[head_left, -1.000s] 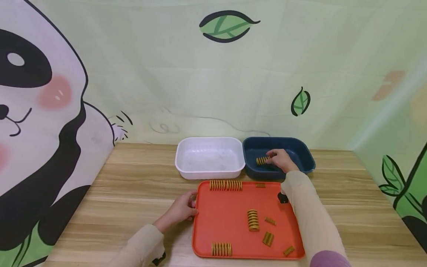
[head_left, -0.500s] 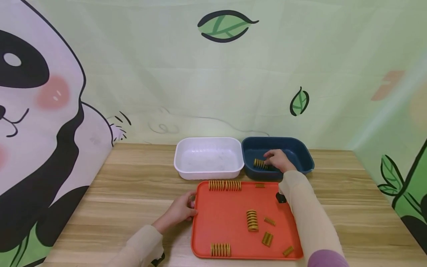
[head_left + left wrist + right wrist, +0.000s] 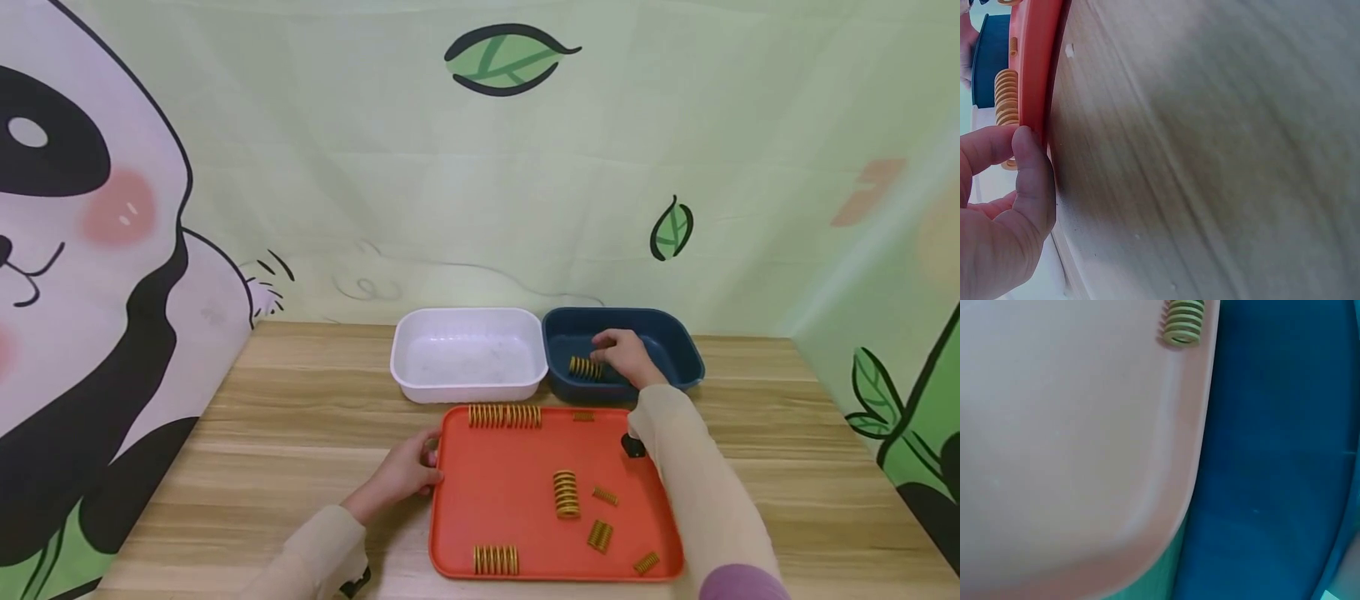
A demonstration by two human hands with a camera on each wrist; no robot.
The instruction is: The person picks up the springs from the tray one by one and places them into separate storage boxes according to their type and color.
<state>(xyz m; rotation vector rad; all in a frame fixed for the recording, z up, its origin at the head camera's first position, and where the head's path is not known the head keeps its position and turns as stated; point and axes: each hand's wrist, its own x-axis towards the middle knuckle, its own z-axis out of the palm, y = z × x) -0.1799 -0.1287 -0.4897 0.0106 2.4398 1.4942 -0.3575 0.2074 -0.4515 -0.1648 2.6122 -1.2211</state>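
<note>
My left hand (image 3: 401, 468) pinches the left rim of a red tray (image 3: 495, 492) between thumb and fingers; the left wrist view shows the thumb (image 3: 1034, 178) against the tray's edge. My right hand (image 3: 628, 357) is inside a dark blue bin (image 3: 675, 343), its fingertips just above and right of a large yellow coil spring (image 3: 584, 367) lying there. Springs of different sizes lie on the tray: two large ones (image 3: 505, 416) end to end along the far rim, another (image 3: 496, 560) at the near rim, and one (image 3: 566, 494) right of the middle.
A white bin (image 3: 468, 358) stands left of the blue bin, both just behind the tray. Smaller springs lie on the tray's right part, among them one (image 3: 600, 536) near the front and one (image 3: 582, 416) at the far rim. A printed cloth backdrop (image 3: 375, 167) rises behind the wooden table (image 3: 322, 375).
The large spring has gone down into the blue bin, and my right hand's fingers have let go of it and lifted slightly. My left hand stays on the tray's rim.
</note>
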